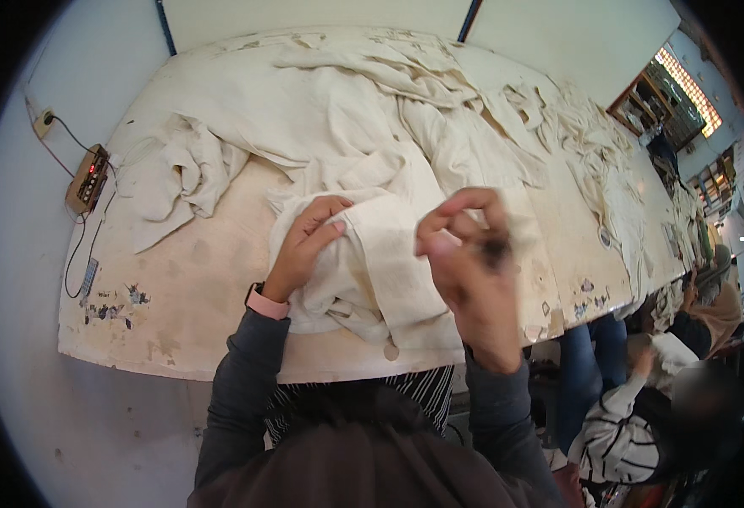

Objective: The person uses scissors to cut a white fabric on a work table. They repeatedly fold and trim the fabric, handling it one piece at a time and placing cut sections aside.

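Note:
My left hand, with a pink-banded watch at the wrist, grips the folded edge of a cream cloth piece lying bunched at the table's near middle, thumb on top. My right hand is raised just right of that piece, blurred by motion, its fingers curled around a small dark object that I cannot make out.
More cream garments spread over the worn table. At the left wall are a power box, cables and a remote. Other people work close at my lower right, beside further piles of cloth.

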### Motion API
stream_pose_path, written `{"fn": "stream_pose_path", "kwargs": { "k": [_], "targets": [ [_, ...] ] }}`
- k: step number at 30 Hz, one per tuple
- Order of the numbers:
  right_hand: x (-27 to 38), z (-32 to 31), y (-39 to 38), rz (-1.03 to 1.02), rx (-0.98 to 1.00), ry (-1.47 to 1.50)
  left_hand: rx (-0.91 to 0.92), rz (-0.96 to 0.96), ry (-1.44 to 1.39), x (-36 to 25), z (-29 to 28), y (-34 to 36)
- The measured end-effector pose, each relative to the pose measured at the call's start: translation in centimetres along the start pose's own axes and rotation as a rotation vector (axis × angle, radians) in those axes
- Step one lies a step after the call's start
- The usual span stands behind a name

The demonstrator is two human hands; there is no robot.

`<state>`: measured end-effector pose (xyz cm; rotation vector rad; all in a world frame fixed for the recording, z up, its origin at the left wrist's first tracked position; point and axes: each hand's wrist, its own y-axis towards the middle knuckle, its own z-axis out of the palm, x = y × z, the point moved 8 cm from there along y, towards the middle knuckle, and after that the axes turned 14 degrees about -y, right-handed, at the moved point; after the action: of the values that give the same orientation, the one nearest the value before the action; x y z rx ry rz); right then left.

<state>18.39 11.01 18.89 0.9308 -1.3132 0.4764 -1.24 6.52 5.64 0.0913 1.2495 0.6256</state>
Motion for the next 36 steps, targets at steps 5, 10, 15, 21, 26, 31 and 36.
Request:
{"fn": "stream_pose_path", "kwargs": {
  "k": [5,10,15,21,26,31,36],
  "targets": [
    [-6.9,-0.5,1.4,0.037,-0.103,-0.703,0.089,-0.038,0.060,-1.0,0.7,-0.3],
    [-5.9,0.5,1.7,-0.074,-0.160,-0.969,0.135,-0.053,0.007,-1.2,1.5,-0.6],
    [-4.9,1.2,1.9,-0.181,-0.129,-1.075,0.131,-0.181,-0.213,-0.5,1.5,-1.0],
    [-5.9,0.9,1.8,-0.219,-0.174,-0.996,0.146,-0.213,-0.316,0.0,1.5,-1.2],
    [-5.7,0.8,1.5,-0.233,-0.176,-1.026,0.144,-0.226,-0.310,0.0,1.6,-1.3],
    [-5.5,0.9,1.4,-0.251,-0.194,-1.008,0.166,-0.216,-0.305,-0.4,1.7,-1.2],
    [-5.6,0.6,1.6,-0.217,-0.275,-0.771,0.163,-0.201,-0.274,-0.2,1.5,-1.3]
  ]
}}
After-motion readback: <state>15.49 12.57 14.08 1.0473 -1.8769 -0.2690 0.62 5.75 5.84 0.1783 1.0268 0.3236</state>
